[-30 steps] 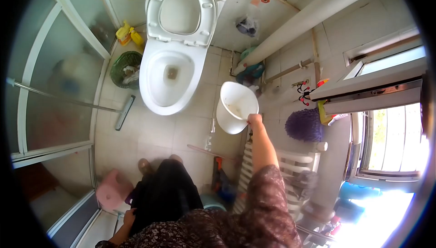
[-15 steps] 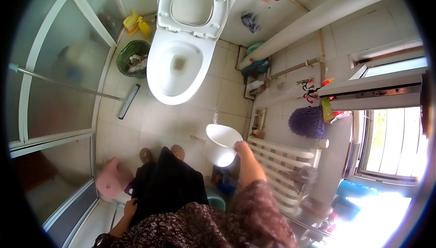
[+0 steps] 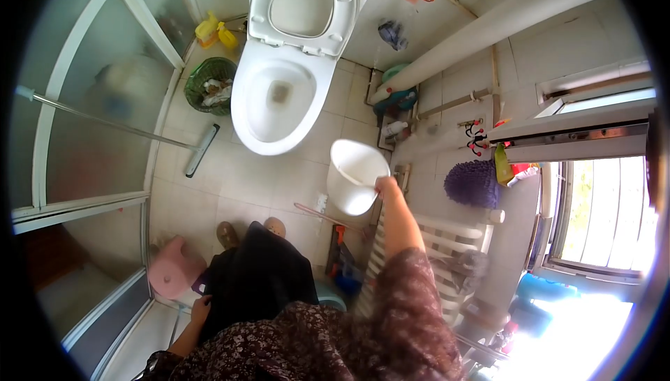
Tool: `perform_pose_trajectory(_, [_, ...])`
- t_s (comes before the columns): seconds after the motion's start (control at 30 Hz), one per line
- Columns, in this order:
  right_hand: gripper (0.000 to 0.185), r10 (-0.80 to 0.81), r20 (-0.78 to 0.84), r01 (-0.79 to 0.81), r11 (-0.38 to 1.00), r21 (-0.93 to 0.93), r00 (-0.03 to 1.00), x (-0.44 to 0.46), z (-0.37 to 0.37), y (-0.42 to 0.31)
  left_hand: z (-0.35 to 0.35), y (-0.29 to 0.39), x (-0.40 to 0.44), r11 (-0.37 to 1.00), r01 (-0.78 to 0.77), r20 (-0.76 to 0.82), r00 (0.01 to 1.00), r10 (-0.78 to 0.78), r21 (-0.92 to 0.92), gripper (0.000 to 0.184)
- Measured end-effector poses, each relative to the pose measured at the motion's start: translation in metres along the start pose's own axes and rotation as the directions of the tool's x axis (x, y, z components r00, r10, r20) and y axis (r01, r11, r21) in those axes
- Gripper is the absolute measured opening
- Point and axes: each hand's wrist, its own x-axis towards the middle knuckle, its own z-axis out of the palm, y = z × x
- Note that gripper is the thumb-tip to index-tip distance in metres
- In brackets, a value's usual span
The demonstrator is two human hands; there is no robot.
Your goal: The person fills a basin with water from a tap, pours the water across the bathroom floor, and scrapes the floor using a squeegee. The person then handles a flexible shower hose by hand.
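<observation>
My right hand (image 3: 386,185) grips the rim of a white bucket (image 3: 354,187), held above the tiled floor to the right of the toilet. The bucket tilts so that part of its inside shows. Down at the lower left, my left hand (image 3: 201,307) rests against the black trousers (image 3: 262,273); its fingers are small and partly hidden. The white toilet (image 3: 257,126) stands with its lid and seat raised, and a brownish spot shows at the bottom of the bowl.
A green waste basket (image 3: 199,86) and yellow bottles (image 3: 207,30) stand left of the toilet. Below them a squeegee (image 3: 202,151) leans out. A pink stool-like object (image 3: 174,269) sits at lower left. A white radiator (image 3: 447,234) and purple mitt (image 3: 471,183) are at right.
From half a second ago, my right hand has moved the white bucket up and slightly right, back toward the toilet. Before that, it had swung down toward my body. My left hand stays by the trousers.
</observation>
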Motion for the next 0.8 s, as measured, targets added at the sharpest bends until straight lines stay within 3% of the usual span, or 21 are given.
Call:
perform_pose_trajectory(0.1, [0.010,-0.053,-0.149,0.076,0.986,0.150,0.987,-0.056,0.065,-0.012,-0.006,0.013,-0.002,1.000,0.013,-0.028,1.000,-0.013,-0.002,0.028])
perform_pose_trajectory(0.13, [0.011,-0.170,-0.192,0.167,0.986,-0.031,0.967,-0.078,0.072,-0.021,-0.011,0.025,-0.004,0.999,0.027,-0.041,0.999,-0.026,0.022,0.028])
perform_pose_trajectory(0.17, [0.012,-0.283,-0.232,0.234,0.948,-0.218,0.931,-0.101,0.079,-0.030,-0.014,0.033,-0.004,0.988,0.154,-0.003,0.988,-0.154,-0.016,0.030])
perform_pose_trajectory(0.2, [0.015,-0.275,-0.255,0.247,0.959,-0.137,0.927,-0.117,0.085,-0.039,-0.015,0.030,-0.003,0.993,0.117,-0.024,0.993,-0.117,-0.025,0.033])
perform_pose_trajectory(0.23, [0.019,0.134,-0.141,-0.045,0.862,0.506,0.981,-0.120,0.096,-0.049,-0.013,0.023,0.000,0.989,0.136,-0.028,0.990,-0.138,-0.063,0.034])
perform_pose_trajectory(0.27, [0.016,0.324,-0.062,-0.174,0.646,0.743,0.944,-0.135,0.097,-0.066,-0.016,0.022,0.000,0.984,0.151,-0.032,0.987,-0.155,-0.099,0.035])
perform_pose_trajectory(0.3, [0.018,0.215,-0.236,0.007,0.726,0.688,0.948,-0.144,0.102,-0.073,-0.019,0.023,-0.002,0.980,0.166,-0.047,0.984,-0.172,-0.110,0.035])
perform_pose_trajectory(0.37, [0.027,0.258,-0.234,0.040,0.586,0.809,0.937,-0.188,0.071,-0.109,-0.028,0.034,-0.007,0.976,0.172,-0.048,0.983,-0.180,-0.136,0.035])
perform_pose_trajectory(0.53, [0.031,0.195,-0.428,0.266,0.542,0.797,0.883,-0.176,0.030,-0.166,-0.051,0.037,-0.007,0.944,0.189,-0.139,0.963,-0.233,-0.271,0.030])
perform_pose_trajectory(0.6, [0.032,0.192,-0.398,0.271,0.472,0.839,0.897,-0.139,0.014,-0.188,-0.084,0.059,-0.010,0.994,0.032,-0.228,0.972,-0.055,-0.104,0.026])
perform_pose_trajectory(0.67, [0.032,0.208,-0.377,0.297,0.331,0.895,0.903,-0.144,-0.023,-0.226,-0.099,0.008,0.023,0.998,-0.057,-0.437,0.897,0.067,0.036,0.026])
perform_pose_trajectory(0.73, [0.031,0.204,-0.293,0.255,0.192,0.948,0.934,-0.115,-0.042,-0.254,-0.149,-0.017,0.060,0.963,-0.201,-0.458,0.849,0.262,0.179,0.029])
perform_pose_trajectory(0.77, [0.029,0.209,-0.217,0.201,0.098,0.975,0.954,-0.108,-0.055,-0.268,-0.186,0.007,0.067,0.990,-0.110,-0.466,0.883,0.056,-0.091,0.029])
perform_pose_trajectory(0.8, [0.026,0.222,-0.224,0.203,0.112,0.973,0.949,-0.099,-0.066,-0.283,-0.224,0.039,0.074,0.935,-0.018,-0.419,0.897,-0.141,-0.353,0.030])
